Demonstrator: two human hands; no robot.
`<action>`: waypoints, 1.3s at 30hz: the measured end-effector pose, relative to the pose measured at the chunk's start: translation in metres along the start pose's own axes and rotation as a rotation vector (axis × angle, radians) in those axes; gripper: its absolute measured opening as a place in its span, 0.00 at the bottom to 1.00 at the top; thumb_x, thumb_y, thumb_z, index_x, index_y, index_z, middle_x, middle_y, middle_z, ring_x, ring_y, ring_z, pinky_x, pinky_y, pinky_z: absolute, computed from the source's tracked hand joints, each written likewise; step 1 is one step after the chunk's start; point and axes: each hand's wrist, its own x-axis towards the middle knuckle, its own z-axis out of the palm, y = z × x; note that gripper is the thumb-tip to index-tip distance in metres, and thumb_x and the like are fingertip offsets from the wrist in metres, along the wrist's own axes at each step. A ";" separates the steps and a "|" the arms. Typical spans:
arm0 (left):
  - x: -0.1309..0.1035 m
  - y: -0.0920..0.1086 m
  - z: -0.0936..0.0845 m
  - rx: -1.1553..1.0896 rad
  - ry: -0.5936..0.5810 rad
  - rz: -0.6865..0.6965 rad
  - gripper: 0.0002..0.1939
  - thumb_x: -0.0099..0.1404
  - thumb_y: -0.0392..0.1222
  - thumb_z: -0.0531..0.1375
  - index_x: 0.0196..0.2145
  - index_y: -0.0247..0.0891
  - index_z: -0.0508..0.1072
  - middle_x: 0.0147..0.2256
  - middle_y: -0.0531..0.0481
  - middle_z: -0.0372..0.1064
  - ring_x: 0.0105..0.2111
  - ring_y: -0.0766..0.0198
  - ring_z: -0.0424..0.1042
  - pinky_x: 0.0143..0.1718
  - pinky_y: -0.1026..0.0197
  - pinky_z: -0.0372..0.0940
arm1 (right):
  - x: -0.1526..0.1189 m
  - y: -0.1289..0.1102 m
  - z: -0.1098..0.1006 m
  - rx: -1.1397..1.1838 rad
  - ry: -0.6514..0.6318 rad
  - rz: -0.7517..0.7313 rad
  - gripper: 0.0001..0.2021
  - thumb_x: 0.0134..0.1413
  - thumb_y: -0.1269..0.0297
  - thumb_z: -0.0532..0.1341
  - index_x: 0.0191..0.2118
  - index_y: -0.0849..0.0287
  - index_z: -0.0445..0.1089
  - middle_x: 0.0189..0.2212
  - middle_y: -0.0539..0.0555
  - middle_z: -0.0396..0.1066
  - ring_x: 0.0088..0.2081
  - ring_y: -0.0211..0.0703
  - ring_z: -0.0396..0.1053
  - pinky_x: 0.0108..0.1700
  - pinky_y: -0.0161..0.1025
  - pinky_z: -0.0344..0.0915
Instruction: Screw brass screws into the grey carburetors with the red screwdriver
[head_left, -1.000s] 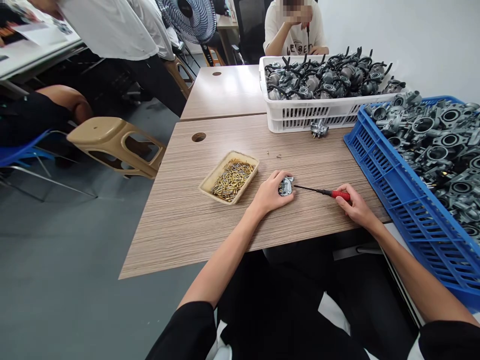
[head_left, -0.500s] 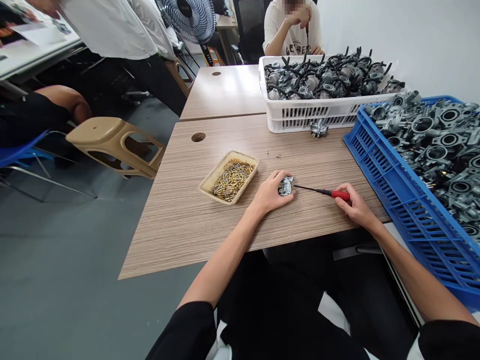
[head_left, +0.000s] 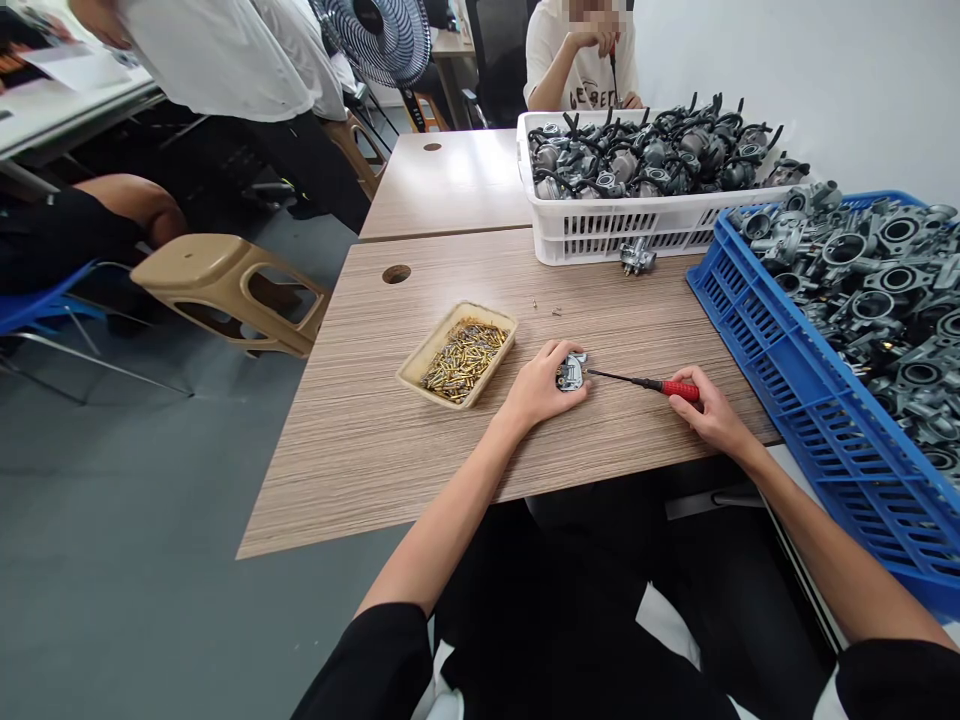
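My left hand [head_left: 546, 386] is wrapped round a small grey metal carburetor body [head_left: 573, 372] on the tabletop, fingers behind it and thumb in front. My right hand [head_left: 709, 408] grips the red handle of a screwdriver [head_left: 679, 390]. The long dark shaft points left, and its tip meets the right side of the carburetor body. Left of my left hand stands a cream plastic tray [head_left: 411, 378] holding many small brass parts [head_left: 463, 362]. A few tiny loose pieces [head_left: 556, 311] lie beyond my left hand.
A blue crate [head_left: 817, 400] heaped with metal carburetor bodies stands at the right. Behind is a white crate [head_left: 551, 235] of carburetors with black hoses, one carburetor [head_left: 637, 256] lying before it. A person [head_left: 581, 60] sits across the table; another stands near a beige stool [head_left: 195, 255].
My hands, the carburetor body and the screwdriver stay almost in place. The standing person at the left has shifted slightly, and the seated person has leaned a little left.
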 end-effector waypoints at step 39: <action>0.000 -0.001 0.000 0.009 0.009 0.005 0.22 0.64 0.50 0.65 0.54 0.45 0.71 0.55 0.46 0.73 0.54 0.50 0.76 0.59 0.49 0.71 | 0.002 -0.006 -0.001 -0.056 -0.006 -0.051 0.17 0.66 0.43 0.60 0.41 0.53 0.67 0.24 0.46 0.59 0.25 0.41 0.59 0.28 0.39 0.58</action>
